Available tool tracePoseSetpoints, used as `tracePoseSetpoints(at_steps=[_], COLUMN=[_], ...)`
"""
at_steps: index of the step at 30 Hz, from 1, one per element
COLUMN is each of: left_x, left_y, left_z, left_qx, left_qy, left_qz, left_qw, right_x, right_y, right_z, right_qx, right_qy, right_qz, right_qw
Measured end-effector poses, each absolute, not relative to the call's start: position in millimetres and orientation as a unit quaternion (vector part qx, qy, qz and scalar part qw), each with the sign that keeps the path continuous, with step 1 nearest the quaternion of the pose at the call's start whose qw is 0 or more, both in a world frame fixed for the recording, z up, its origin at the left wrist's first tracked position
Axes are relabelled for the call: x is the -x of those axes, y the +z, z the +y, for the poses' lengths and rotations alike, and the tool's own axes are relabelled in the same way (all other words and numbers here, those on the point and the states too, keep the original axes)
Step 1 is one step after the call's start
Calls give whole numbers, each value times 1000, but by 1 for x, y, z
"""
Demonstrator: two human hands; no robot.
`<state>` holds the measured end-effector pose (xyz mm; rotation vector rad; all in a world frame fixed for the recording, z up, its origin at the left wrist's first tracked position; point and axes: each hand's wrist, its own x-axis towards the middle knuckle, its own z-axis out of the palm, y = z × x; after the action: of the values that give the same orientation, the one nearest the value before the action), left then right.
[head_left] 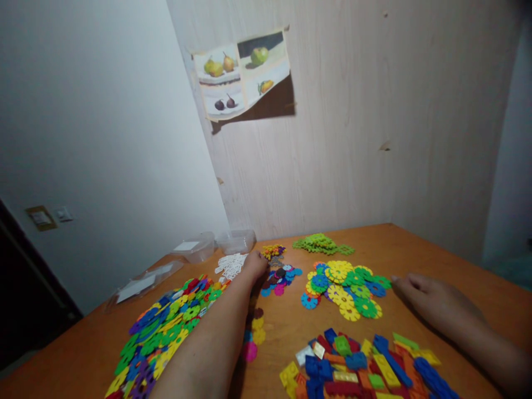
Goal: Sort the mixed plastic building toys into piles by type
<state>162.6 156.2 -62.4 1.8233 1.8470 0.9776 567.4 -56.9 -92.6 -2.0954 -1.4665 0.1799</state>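
My left hand reaches to the far side of the table, its fingers curled and mostly hidden from me. It lies between a heap of white flat pieces and a small pile of grey pieces. Just beyond its fingertips sit small yellow and orange pieces. My right hand rests on the table with curled fingers and nothing visible in it. Its knuckles are close to a pile of large notched discs in yellow, green and blue. Small dark, pink and blue discs lie right of my left hand.
Colourful building bricks cover the near middle. A big mixed heap of plastic pieces spreads beside my left forearm. Green pieces lie at the back. Clear plastic containers and a plastic bag line the left edge.
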Motion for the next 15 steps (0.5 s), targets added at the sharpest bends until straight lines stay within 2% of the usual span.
tracePoseSetpoints(at_steps=[3,15], left_x=[-163,-182], left_y=[-61,-60], left_z=[151,137], left_qx=[-674,-768], left_qy=[322,270], left_qz=[634,532], left_qw=[201,234], right_x=[-567,-563], right_y=[-92,-89], right_z=[-57,-59], right_qx=[791,792], right_qy=[105,108], right_qz=[-542,-540], right_qw=[264,265])
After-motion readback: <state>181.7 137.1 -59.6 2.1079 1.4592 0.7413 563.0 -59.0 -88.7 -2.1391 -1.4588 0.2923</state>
